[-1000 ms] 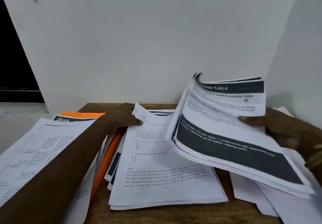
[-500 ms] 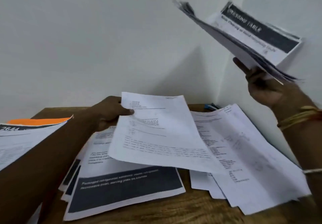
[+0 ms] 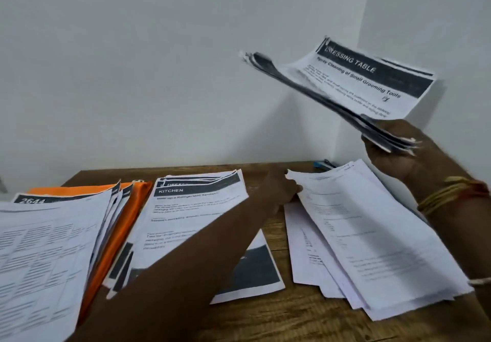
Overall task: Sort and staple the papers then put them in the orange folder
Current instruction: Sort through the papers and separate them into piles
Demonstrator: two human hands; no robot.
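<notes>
Head view: sorting is under way, as I read it. My right hand (image 3: pixel 393 155) grips the lower corner of the "Dressing Table" bundle (image 3: pixel 358 83), raised high and far right of the orange folder (image 3: pixel 134 208). My left hand (image 3: pixel 281 190) pinches a corner of the plain sheets (image 3: pixel 372 235), right of the folder beyond the "Kitchen" pile (image 3: pixel 191 214). Next, I judge: lay the bundle down squared, then reach the blue stapler (image 3: pixel 325 164).

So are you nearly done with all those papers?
Not nearly. Done: papers sit in piles, a kitchen pile and a plain pile. In hand: the right hand holds a dressing-table bundle; the left hand touches the plain pile. Left: stapling, then filling the orange folder.
</notes>
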